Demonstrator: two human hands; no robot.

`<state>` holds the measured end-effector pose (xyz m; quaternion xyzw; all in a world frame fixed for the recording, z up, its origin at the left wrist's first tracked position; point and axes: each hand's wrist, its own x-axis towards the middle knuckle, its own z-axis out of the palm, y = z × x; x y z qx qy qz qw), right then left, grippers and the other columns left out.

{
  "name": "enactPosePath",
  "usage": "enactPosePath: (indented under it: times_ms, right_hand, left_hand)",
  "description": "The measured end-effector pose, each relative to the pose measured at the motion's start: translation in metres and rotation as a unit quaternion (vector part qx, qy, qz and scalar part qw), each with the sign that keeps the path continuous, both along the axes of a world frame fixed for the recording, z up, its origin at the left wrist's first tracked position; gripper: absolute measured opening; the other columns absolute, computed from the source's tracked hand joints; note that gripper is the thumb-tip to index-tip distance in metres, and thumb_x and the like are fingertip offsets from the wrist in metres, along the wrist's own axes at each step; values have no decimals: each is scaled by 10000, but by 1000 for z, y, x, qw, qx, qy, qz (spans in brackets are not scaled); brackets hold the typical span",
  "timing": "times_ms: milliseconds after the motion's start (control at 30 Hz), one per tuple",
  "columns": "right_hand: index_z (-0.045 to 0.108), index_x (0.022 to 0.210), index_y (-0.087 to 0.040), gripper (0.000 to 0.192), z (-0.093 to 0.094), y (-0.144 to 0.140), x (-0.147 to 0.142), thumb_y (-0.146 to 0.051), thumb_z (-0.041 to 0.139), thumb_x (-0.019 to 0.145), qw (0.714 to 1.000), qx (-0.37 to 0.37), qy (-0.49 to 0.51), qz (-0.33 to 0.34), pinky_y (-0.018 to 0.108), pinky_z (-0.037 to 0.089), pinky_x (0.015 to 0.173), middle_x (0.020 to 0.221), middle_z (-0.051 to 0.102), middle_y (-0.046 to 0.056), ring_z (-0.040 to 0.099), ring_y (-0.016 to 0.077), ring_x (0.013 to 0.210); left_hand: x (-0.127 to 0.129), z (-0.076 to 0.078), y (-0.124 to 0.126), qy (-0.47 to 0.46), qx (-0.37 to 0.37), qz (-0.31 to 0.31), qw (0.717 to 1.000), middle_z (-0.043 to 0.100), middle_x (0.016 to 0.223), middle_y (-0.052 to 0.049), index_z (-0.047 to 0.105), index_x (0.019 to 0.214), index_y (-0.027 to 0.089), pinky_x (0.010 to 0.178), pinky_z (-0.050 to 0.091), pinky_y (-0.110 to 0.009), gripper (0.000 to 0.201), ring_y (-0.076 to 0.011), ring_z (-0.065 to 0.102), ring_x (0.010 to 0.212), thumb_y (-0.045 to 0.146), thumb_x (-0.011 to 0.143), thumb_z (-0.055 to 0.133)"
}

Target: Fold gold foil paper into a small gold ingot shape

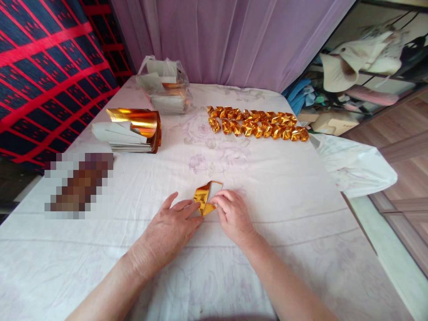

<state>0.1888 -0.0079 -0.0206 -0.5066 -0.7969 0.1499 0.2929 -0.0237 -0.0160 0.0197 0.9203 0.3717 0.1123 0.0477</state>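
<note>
Between left hand (172,225) and right hand (232,214), seemingly pinched: gold foil sheet (204,199).

A small sheet of gold foil paper (204,197) — shiny orange-gold on one face, white on the other — lies partly folded and flat on the pale floral-clothed bench, near its front edge.

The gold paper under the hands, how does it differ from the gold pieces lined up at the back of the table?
The gold paper is a single, partly folded sheet, lying fairly flat with its white underside showing, pinned by the left hand and right hand. The gold pieces are many, smaller, fully folded into puffy shapes, and lie untouched in rows. Both are shiny gold foil on the same table.
</note>
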Motion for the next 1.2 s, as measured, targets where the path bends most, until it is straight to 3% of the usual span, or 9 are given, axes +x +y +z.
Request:
enactPosePath:
  times_ms: [533,700,833,1000,1200]
  right_hand:
    - [653,942,-218,392,0,-2,3,9,432,710,997,55,56,-1,346,501,818,955,667,52,622,203,901]
    - [652,1026,-229,451,-2,1,11,2,439,702,991,99,24,-87,402,482,915,1116,639,85,605,238,1050]
    - [643,1116,-211,446,-5,4,17,-40,454,749,986,89,-12,-141,433,468,934,1199,620,114,586,266,1116]
    - [652,1142,-224,354,-6,5,19,-113,462,864,988,76,-33,-127,400,456,919,1211,652,94,601,241,1114]
    - [707,1029,-246,261,-6,6,20,-162,486,918,991,75,-39,-105,388,457,893,1153,679,70,621,229,1082]
  left_hand:
    - [-2,-1,2,-22,-4,-13,1000,712,1154,-15,695,988,277,1091,349,-492,203,-204,639,1098,253,990,494]
    - [-2,1,3,-26,-12,-7,1000,717,1127,-14,701,978,281,1106,334,-480,233,-186,641,1075,234,989,473]
    - [-2,-1,3,-29,-19,-5,999,714,1136,-10,702,984,284,1127,307,-469,233,-176,644,1061,239,984,474]
    - [-4,-3,4,-27,-31,-4,999,709,1178,-9,675,1071,279,1127,306,-474,226,-187,640,1096,252,992,465]
    - [-4,-6,4,-30,-28,2,999,712,1179,-22,654,1147,259,1133,315,-472,251,-194,642,1093,260,995,455]
